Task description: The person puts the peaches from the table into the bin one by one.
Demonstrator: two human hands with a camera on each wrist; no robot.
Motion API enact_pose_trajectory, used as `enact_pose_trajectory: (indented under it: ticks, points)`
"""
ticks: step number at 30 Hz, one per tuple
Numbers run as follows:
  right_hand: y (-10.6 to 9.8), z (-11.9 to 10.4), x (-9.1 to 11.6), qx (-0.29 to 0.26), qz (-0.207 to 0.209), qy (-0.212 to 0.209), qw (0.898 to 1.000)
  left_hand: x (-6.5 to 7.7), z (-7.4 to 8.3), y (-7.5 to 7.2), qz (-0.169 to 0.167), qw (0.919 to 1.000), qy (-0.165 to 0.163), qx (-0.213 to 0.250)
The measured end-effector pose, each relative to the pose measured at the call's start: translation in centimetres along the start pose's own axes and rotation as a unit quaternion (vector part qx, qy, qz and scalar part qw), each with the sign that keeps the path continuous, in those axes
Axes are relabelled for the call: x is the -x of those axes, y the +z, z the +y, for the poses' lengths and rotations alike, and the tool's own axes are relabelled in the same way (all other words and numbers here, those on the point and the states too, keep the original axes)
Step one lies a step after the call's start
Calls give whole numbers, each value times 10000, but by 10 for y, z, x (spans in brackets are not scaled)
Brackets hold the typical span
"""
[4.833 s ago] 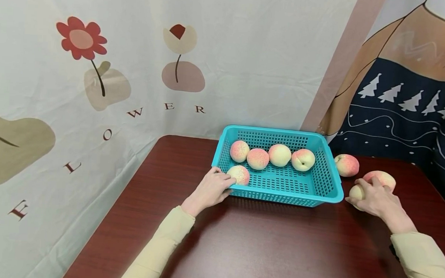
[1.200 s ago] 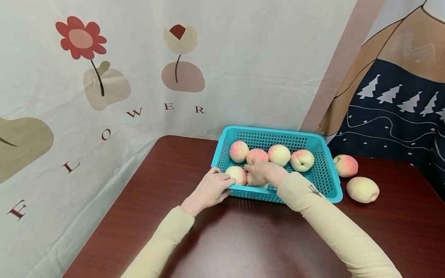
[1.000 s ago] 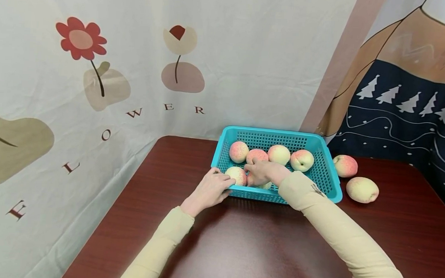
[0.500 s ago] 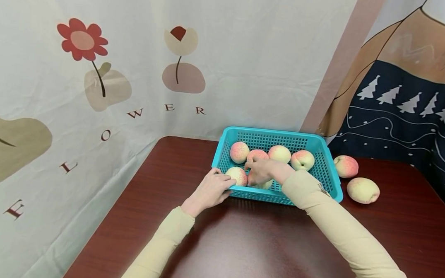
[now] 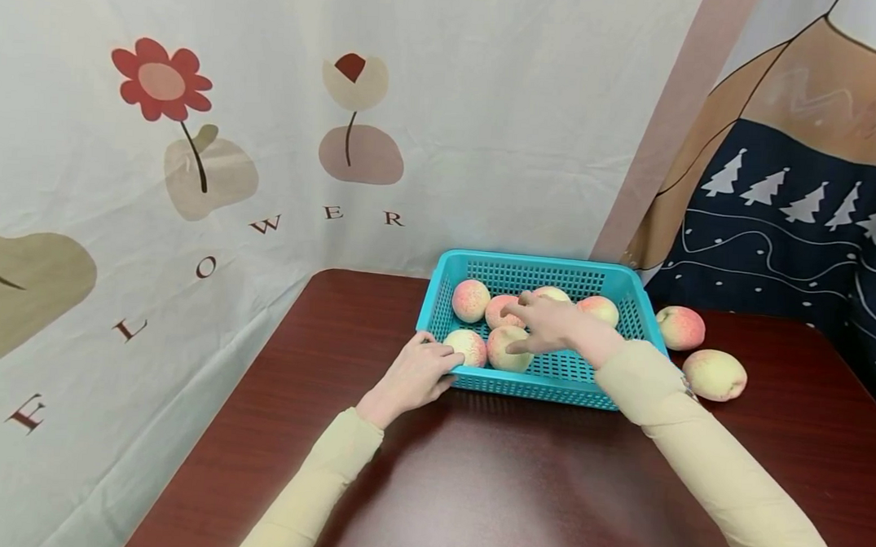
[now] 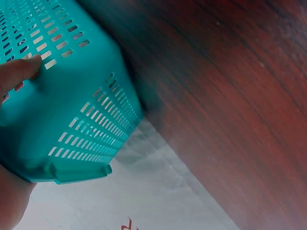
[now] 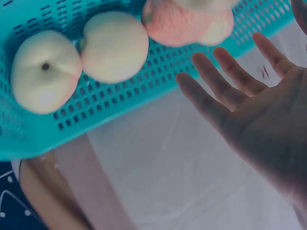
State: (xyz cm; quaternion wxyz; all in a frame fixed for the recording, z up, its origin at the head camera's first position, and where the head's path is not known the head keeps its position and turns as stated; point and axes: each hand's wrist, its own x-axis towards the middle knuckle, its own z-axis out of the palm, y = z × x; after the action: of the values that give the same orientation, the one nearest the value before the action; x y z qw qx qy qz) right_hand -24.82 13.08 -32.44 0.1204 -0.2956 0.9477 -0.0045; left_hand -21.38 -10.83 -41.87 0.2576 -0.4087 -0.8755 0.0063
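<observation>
My left hand (image 5: pixel 413 377) grips the front left corner of a turquoise plastic basket (image 5: pixel 550 386); in the left wrist view a fingertip (image 6: pixel 29 67) presses its perforated wall. Several peaches, cream to pink, lie inside the basket. Two of them, a pale peach (image 5: pixel 466 347) in the front left corner and another peach (image 5: pixel 506 350) to its right, sit along the front wall. Above the basket, my right hand (image 5: pixel 557 321) has its fingers spread and holds nothing. In the right wrist view this hand (image 7: pixel 259 105) appears palm-side, apart from the peaches (image 7: pixel 115 47).
To the right of the basket, a pink peach (image 5: pixel 680 327) and a pale peach (image 5: pixel 715 375) lie on the dark red-brown table (image 5: pixel 473 487). A printed cloth (image 5: pixel 488 129) hangs behind the table's back edge.
My right hand has carried a peach from the right of the basket into its front row, let it go, and lifted back rightward with fingers spread. My left hand has stayed on the corner.
</observation>
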Motion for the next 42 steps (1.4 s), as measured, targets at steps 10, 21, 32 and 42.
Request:
enact_pose_trajectory:
  ticks: [10,21,32,42]
  points:
    - [-6,49,50,-467,849,474,9942,0,1,-2,57,10000,36,-17]
    - [1,106,98,-559,1196,1067,9855,0,1,-1,21,10000,35,-25]
    - [33,168,141,-818,1070,1899,9725,-1,1,-2,-27,10000,28,-53]
    - [78,194,153,-1246,724,2240,9639,-1,1,-3,-69,10000,17,-19]
